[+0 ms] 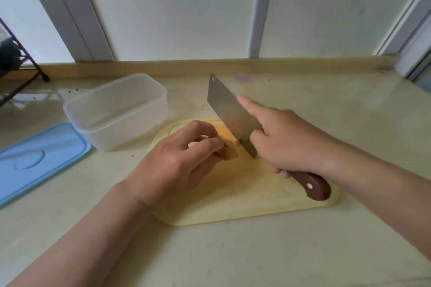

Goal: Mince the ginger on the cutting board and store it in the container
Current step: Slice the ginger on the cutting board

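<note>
1. Fingers [211, 145] of the left hand [177, 163] curl down over the ginger [231, 151]. The bent fingertips and the thumb pinch the pale tan chunk and press it onto the cutting board [245, 207].
2. Only the end of the ginger that pokes out past those fingertips shows; the rest lies hidden under the knuckles.
3. The right hand [289, 147] grips the cleaver [229, 109]. Its lower fingers wrap the brown handle [313, 186], while the index finger [253, 108] lies straight along the flat of the blade, pointing toward its far tip.
4. The blade stands on edge just to the right of the left fingertips. Its heel is low at the board next to the ginger's exposed end, and its far corner is lifted. Whether the edge touches the ginger cannot be told.
5. The butt of the handle juts out behind the right hand's little finger, over the near right part of the board.
6. The container [116, 109], clear plastic and open-topped, stands on the counter [233, 251] beyond the left knuckles, just off the board's far left corner.
7. A blue lid [39, 158] lies flat on the counter, further out to the left of the left hand, close against the container's near corner.
8. A dark wire rack [14, 72] stands at the far left, well beyond the lid.
</note>
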`<state>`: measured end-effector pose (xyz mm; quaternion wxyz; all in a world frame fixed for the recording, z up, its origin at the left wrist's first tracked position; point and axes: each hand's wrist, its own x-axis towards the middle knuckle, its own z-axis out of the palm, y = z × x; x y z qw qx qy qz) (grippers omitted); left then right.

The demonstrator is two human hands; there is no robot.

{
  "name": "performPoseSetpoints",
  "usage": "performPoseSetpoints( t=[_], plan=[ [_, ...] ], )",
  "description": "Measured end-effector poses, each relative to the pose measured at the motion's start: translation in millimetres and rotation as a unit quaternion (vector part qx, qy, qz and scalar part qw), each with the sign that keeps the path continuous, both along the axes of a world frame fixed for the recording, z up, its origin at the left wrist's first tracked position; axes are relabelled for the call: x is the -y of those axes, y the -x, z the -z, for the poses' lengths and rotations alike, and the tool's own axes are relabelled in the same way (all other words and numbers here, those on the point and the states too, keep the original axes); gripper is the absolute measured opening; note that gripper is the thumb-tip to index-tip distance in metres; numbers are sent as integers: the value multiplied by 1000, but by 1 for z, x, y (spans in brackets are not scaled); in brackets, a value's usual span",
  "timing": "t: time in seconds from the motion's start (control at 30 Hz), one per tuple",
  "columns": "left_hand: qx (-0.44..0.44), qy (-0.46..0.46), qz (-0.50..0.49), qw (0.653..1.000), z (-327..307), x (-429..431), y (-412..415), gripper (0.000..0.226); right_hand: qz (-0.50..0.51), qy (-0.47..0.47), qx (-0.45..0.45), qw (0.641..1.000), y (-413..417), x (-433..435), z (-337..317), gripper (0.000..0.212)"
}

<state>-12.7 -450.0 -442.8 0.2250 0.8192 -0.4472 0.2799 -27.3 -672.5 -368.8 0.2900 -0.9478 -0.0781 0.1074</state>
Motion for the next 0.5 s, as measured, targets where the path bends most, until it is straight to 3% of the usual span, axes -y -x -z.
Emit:
performPoseSetpoints(
  t=[0.33,0.43,0.5],
  plan=[
    [-39,64,10,997,-1,-8,-7,17,6,-101,-23,995,-29,-26,0,84],
    [-95,97,16,991,0,-5,-6,18,51,-136,-13,989,-29,-2,-4,83],
    [-180,135,4,974,0,1,-3,19,76,-149,-9,986,-24,18,-6,82]
  ],
)
